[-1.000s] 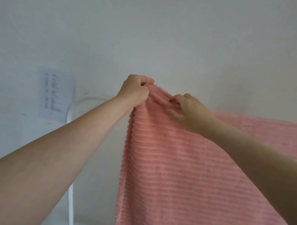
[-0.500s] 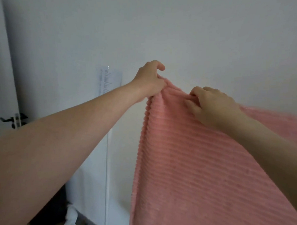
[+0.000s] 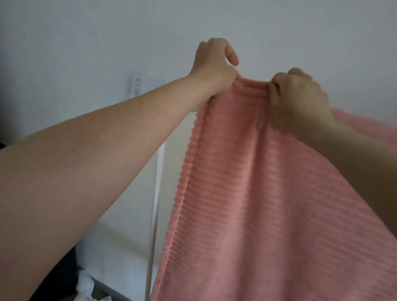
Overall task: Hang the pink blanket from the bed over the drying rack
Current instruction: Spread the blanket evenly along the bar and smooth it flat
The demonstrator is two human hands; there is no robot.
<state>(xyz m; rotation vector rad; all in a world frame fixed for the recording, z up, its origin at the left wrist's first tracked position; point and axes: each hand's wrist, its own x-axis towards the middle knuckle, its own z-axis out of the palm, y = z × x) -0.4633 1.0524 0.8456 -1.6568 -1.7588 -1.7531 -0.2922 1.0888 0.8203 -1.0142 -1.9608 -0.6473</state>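
Observation:
The pink ribbed blanket (image 3: 247, 198) hangs in front of me, filling the right half of the head view and draping down from its top edge. My left hand (image 3: 214, 62) grips its upper left corner, fingers closed around the fabric. My right hand (image 3: 297, 97) pinches the top edge a short way to the right. A white upright pole of the drying rack (image 3: 157, 194) stands just left of the blanket; the rack's top bar is hidden behind the fabric and my hands.
A white wall fills the background, with a printed sheet of paper (image 3: 141, 86) stuck on it behind my left forearm. White crumpled items (image 3: 87, 286) and dark objects lie on the floor at the lower left.
My hands have spread apart along the blanket's top edge, the right one now clenched on the fabric. The view has shifted, showing more of the rack's pole and the floor.

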